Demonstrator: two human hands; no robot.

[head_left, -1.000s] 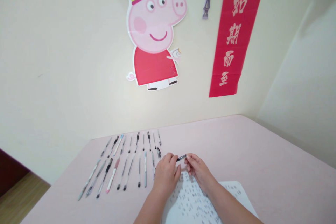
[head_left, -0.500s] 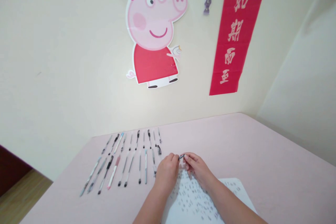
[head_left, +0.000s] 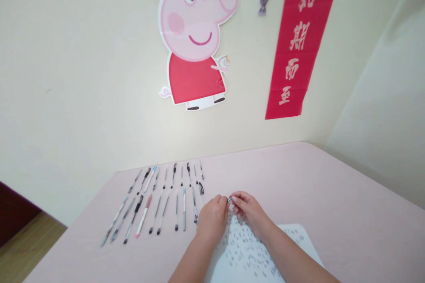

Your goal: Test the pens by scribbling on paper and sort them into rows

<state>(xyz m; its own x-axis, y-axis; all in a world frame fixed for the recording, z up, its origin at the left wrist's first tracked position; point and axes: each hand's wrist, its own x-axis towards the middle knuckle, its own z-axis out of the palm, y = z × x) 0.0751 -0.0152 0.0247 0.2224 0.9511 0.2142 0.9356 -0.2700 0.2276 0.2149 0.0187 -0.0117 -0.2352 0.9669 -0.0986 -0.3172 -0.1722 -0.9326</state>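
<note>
My left hand (head_left: 213, 217) and my right hand (head_left: 249, 211) meet above the top edge of a white board or sheet (head_left: 252, 252) covered in small dark marks. Between their fingertips is a small, dark, slim piece (head_left: 229, 200), perhaps part of a pen; most of it is hidden by the fingers. Both hands are closed in a pinch on it, one from each side. Just left of my left hand lies a pen with a black cap (head_left: 201, 188), its lower part behind the hand. A clear pen (head_left: 194, 208) lies close by too.
Pens and refills lie in two rows on the pink tabletop, among them a pink-and-white pen (head_left: 144, 216) and a black-gripped pen (head_left: 134, 219). Behind the table (head_left: 332, 185) rises a wall with a cartoon pig cutout (head_left: 195, 79) and a red banner (head_left: 299, 44).
Both hands stay in nearly the same place, still pinching the small piece. Less of its dark length shows between the fingertips. My left hand has shifted slightly right, uncovering more of the black-capped pen.
</note>
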